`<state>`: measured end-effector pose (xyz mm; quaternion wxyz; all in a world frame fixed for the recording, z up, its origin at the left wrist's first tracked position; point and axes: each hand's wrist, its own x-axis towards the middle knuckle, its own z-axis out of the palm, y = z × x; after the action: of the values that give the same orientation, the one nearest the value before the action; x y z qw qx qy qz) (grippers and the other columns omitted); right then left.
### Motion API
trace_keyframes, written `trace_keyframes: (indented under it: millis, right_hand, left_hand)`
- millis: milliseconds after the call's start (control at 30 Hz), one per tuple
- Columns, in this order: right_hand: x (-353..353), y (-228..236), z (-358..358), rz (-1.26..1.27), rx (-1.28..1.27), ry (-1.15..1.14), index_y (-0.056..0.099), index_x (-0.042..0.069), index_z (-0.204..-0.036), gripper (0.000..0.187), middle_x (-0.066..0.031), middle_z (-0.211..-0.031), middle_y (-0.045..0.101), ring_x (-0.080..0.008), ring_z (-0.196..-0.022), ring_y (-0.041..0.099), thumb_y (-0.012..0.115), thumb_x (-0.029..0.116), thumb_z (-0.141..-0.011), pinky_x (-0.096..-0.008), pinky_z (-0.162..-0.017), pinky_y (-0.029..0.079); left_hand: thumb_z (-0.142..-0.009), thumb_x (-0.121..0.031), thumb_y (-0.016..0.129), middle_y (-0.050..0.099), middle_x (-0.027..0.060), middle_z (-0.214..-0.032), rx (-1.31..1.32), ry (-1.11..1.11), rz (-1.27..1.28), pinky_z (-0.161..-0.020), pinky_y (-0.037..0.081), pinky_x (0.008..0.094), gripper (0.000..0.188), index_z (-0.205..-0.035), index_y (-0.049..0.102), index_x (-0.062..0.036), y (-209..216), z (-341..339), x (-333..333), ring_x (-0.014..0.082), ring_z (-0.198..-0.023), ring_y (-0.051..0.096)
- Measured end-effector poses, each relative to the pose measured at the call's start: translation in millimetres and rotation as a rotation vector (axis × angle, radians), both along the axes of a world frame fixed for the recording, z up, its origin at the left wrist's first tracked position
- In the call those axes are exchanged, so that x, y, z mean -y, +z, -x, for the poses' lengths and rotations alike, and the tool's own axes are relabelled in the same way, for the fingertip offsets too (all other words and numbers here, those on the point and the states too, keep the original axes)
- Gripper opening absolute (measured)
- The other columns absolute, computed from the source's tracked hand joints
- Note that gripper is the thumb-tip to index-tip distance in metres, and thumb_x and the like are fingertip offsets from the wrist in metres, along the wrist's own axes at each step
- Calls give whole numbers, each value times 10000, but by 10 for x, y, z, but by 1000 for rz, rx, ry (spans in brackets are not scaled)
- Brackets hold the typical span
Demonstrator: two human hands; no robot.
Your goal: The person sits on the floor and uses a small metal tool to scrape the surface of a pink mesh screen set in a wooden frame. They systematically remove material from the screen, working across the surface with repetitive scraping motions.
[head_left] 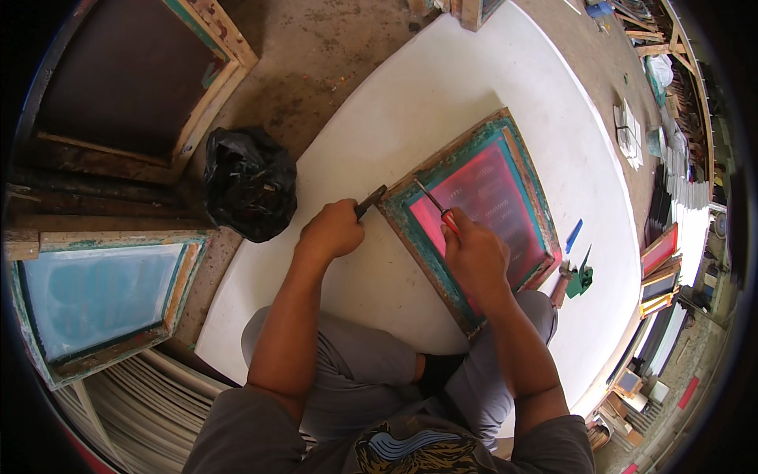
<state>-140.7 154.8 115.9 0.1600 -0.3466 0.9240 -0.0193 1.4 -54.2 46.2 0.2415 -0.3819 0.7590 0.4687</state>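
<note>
We note the screen-printing frame (493, 204) askew on the white sheet (442, 91), right of the left hand (333, 229), which closes round a dark tool (369, 202) by its left corner. The right hand (478, 251), nearer, overlaps it, gripping a red-handled screwdriver (449, 218), shaft far-left.

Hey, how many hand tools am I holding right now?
2: a dark narrow tool in your left hand, and a red-handled metal screwdriver in your right hand. Something small could be hidden inside either grip.
</note>
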Motion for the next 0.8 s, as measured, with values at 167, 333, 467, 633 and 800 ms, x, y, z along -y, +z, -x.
trace_keyframes:
  millis: [167,333,467,633,800]
  right_hand:
    - [151,-17,-205,-240,-184,92,701,117,-1217,285,-188,-830,742,-412,-758,749,676,315,-1014,-512,-662,588]
    - [156,1,-30,-175,-66,80,685,105,-1244,303,-200,-805,730,-422,-729,742,670,308,-1020,-528,-639,585]
    - [58,-1,56,60,129,-3,724,94,-1216,285,-243,-863,753,-479,-805,738,679,293,-1017,-560,-719,585]
    - [-47,-98,119,111,159,14,693,79,-1227,305,-262,-858,743,-488,-819,736,664,306,-1025,-593,-750,576]
    - [-62,-124,157,47,219,-42,727,82,-1278,348,-263,-1020,764,-468,-905,755,675,315,-1025,-573,-812,579]
  left_hand:
    - [-940,-181,625,755,225,-1186,17,-26,9,-963,562,522,317,-1211,704,-37,11,9,-1,422,-1134,718]
    - [-920,-186,660,753,271,-1125,-25,0,32,-928,557,499,334,-1188,708,7,-38,9,-20,444,-1098,718]
    - [-928,-191,664,754,275,-1120,-16,-3,28,-928,555,496,328,-1180,709,13,-1,16,-6,442,-1096,718]
    - [-941,-180,628,760,236,-1165,6,-29,16,-941,564,516,323,-1211,713,-23,-14,23,8,424,-1113,724]
    - [-942,-179,627,761,249,-1143,-3,-33,12,-931,563,516,319,-1202,712,-15,-14,24,12,430,-1093,728]
